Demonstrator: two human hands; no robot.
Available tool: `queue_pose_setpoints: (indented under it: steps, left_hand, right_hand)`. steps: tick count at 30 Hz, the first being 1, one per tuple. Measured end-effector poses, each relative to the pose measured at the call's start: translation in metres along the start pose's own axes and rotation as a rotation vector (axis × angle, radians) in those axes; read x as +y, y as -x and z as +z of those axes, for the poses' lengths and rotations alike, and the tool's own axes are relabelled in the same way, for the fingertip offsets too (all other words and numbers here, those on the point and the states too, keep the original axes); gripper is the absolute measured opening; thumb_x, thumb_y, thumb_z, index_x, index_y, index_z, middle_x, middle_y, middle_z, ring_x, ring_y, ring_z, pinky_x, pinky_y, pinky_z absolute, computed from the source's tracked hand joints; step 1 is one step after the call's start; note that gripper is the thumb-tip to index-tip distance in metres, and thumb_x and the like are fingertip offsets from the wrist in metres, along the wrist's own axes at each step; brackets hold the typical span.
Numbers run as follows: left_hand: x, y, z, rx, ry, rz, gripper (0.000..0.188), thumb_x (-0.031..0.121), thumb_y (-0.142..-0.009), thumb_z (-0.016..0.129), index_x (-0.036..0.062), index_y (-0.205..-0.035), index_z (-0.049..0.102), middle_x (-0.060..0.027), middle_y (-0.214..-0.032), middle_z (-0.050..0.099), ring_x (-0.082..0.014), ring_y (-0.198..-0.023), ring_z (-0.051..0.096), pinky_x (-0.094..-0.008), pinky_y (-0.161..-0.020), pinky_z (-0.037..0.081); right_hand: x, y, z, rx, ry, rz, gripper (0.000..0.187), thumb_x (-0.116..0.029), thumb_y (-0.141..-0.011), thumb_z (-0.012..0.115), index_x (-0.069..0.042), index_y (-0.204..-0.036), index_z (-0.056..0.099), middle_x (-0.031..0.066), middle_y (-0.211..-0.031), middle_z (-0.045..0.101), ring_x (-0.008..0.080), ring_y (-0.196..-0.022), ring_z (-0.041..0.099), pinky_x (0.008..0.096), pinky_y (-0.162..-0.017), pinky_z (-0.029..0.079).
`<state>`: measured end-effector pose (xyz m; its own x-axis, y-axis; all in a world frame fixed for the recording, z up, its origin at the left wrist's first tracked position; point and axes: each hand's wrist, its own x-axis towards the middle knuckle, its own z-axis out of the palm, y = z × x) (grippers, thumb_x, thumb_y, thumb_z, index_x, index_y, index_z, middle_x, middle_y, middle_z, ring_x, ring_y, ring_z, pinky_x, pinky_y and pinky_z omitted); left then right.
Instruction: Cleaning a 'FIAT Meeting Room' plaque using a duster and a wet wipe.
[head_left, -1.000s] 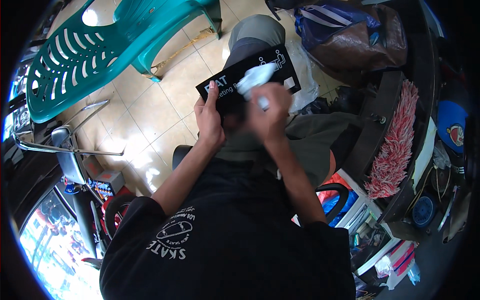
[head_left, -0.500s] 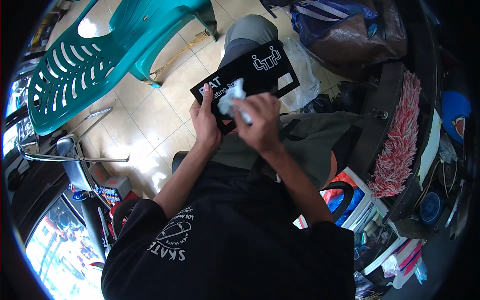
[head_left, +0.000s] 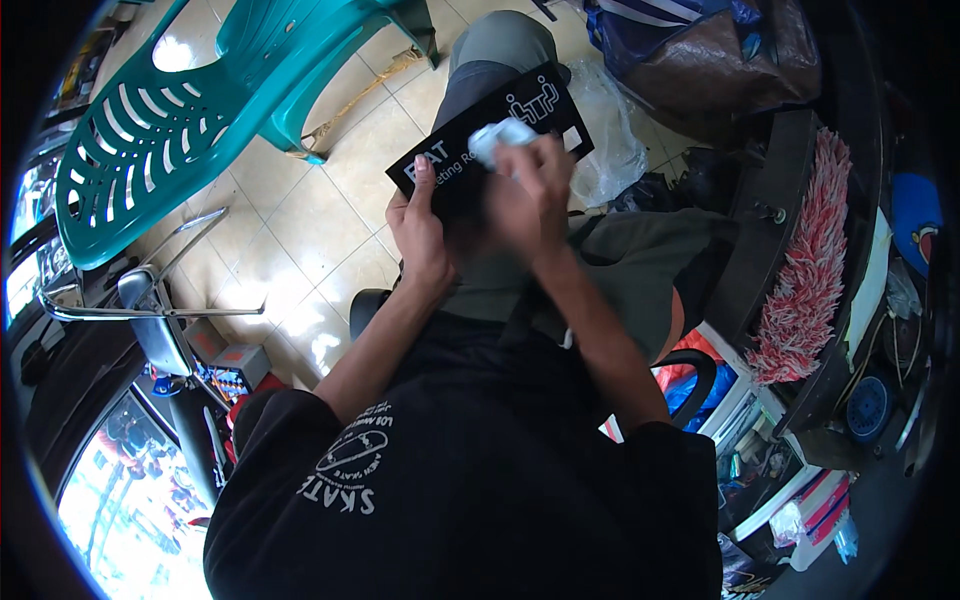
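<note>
A black rectangular sign plate (head_left: pixel 470 185) with white lettering and a white pictogram of seated figures lies tilted above my lap. My left hand (head_left: pixel 420 225) grips its left end, the thumb on the printed face and the other fingers behind it. Bunched in the fingers of my right hand (head_left: pixel 535 190) is a crumpled pale cloth or tissue (head_left: pixel 498 142), pressed against the plate's face near the pictogram. Part of my right hand is smeared by motion. The plate's lower edge is partly hidden behind my hands.
A green plastic chair (head_left: pixel 160 150) stands at the far left, with a metal-framed seat (head_left: pixel 155 325) nearer me. Far right are a large woven bag (head_left: pixel 710 70) and clear plastic (head_left: pixel 605 140). A red-and-white fluffy duster (head_left: pixel 805 270) lies along a dark shelf at the right.
My right hand has moved the cloth up and to the right across the plate, toward the pictogram. My left hand keeps its grip, and the plate has shifted slightly.
</note>
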<state>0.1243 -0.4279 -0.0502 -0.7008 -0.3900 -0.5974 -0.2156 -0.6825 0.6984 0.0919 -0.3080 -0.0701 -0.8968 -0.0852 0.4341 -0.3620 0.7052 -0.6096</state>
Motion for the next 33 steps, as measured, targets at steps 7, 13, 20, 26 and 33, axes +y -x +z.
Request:
queue_pose_setpoints:
  steps: [7,13,20,26,33]
  left_hand:
    - [0.004,0.006,0.004,-0.003,0.047,-0.032,0.024,0.025,-0.097,0.061,0.0016,-0.091,0.063,-0.0066,-0.087,0.067,-0.0148,-0.076,0.065,-0.0311,-0.071,0.056]
    - [-0.001,-0.007,-0.009,-0.067,0.066,-0.077,0.026,0.027,-0.102,0.05,0.0034,-0.104,0.061,-0.004,-0.093,0.065,-0.0167,-0.082,0.062,-0.0339,-0.077,0.051]
    - [0.003,-0.001,-0.003,0.016,-0.072,-0.074,0.025,0.024,-0.097,0.062,0.0,-0.09,0.062,-0.0075,-0.088,0.067,-0.016,-0.079,0.063,-0.0308,-0.072,0.053]
    - [0.001,-0.002,-0.005,-0.058,-0.025,-0.02,0.029,0.025,-0.099,0.059,-0.0034,-0.098,0.063,-0.0091,-0.093,0.068,-0.0163,-0.087,0.065,-0.0309,-0.081,0.053]
    - [-0.011,-0.011,-0.018,-0.051,-0.217,0.028,0.03,0.027,-0.1,0.057,-0.0022,-0.1,0.063,-0.0096,-0.095,0.069,-0.0155,-0.083,0.065,-0.0295,-0.076,0.054]
  right_hand:
    - [0.017,-0.007,-0.001,0.066,-0.021,-0.066,0.01,-0.002,-0.08,0.066,-0.007,-0.09,0.067,0.009,-0.08,0.053,0.028,-0.074,0.051,0.0417,-0.067,0.038]
    - [-0.013,0.028,0.006,-0.059,-0.215,-0.243,0.018,-0.004,-0.074,0.067,-0.007,-0.092,0.07,0.0059,-0.077,0.05,0.0261,-0.074,0.053,0.0412,-0.072,0.04]
    - [-0.01,-0.002,0.006,-0.021,0.004,-0.012,0.012,-0.006,-0.077,0.068,-0.008,-0.089,0.067,0.0107,-0.081,0.054,0.0308,-0.077,0.054,0.0449,-0.07,0.039]
    - [0.037,-0.03,-0.004,0.076,0.106,0.024,0.009,-0.005,-0.078,0.067,-0.009,-0.087,0.065,0.0117,-0.084,0.057,0.0329,-0.082,0.057,0.0456,-0.072,0.04]
    - [-0.002,-0.006,0.012,-0.022,-0.128,-0.169,0.015,-0.008,-0.074,0.071,-0.012,-0.088,0.066,0.0085,-0.084,0.054,0.0287,-0.083,0.056,0.0411,-0.072,0.04]
